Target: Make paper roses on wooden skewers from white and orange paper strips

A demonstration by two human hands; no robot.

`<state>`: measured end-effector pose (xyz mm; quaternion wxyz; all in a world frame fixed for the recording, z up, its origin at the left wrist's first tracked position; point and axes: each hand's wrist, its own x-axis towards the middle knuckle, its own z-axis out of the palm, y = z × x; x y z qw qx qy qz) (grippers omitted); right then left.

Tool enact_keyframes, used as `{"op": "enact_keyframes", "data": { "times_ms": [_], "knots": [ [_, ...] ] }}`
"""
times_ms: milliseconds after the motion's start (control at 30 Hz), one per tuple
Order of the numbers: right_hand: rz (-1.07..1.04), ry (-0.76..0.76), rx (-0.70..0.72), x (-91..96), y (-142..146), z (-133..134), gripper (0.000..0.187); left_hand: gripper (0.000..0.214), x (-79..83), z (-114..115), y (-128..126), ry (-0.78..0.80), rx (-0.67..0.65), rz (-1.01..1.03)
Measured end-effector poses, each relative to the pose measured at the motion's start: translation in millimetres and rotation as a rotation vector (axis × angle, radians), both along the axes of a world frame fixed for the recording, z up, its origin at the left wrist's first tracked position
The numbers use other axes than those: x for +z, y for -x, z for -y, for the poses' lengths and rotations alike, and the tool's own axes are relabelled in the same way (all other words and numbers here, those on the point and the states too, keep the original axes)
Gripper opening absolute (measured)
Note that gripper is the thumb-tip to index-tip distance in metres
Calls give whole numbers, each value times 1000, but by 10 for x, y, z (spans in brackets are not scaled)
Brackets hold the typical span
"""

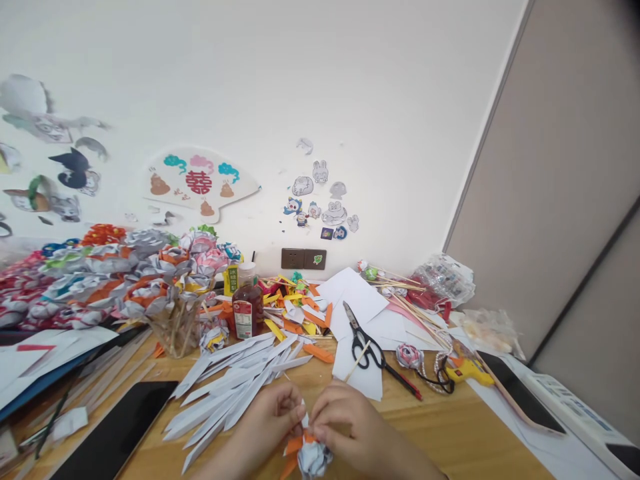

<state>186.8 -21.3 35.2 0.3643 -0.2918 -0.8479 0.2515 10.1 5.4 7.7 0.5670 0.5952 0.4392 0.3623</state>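
Note:
Low in the middle of the head view, a white paper flower (315, 459) with orange paper pieces (293, 445) hangs head-down between my hands. My left hand (277, 417) is closed, thumb and fingers pinching a narrow white paper strip (304, 417) beside the flower's base. My right hand (350, 420) is closed around the flower's base. Its thin wooden stick (358, 361) slants up and right from behind that hand. My fingers partly hide where strip, orange pieces and stick meet. Left of my hands, folded white paper strips (235, 387) lie fanned out on the wooden table (430, 440).
Black scissors (373, 357) lie on white paper sheets. A yellow glue gun (470, 372) and a phone (520, 392) are at right, another phone (117, 430) at left. A brown drink bottle (247, 307) stands before orange and yellow scraps. Many finished paper flowers (145, 293) crowd the left.

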Motion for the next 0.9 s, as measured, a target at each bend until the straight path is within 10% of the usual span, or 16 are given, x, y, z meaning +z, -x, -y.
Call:
{"op": "enact_keyframes", "data": {
  "times_ms": [667,900],
  "knots": [
    [5,-32,41,-19,-12,-28,36,53,-136,-121,67,171,-33,180],
    [-75,204,-26,-72,-46,-70,47,35,-1,-59,76,322,-47,230]
  ]
}}
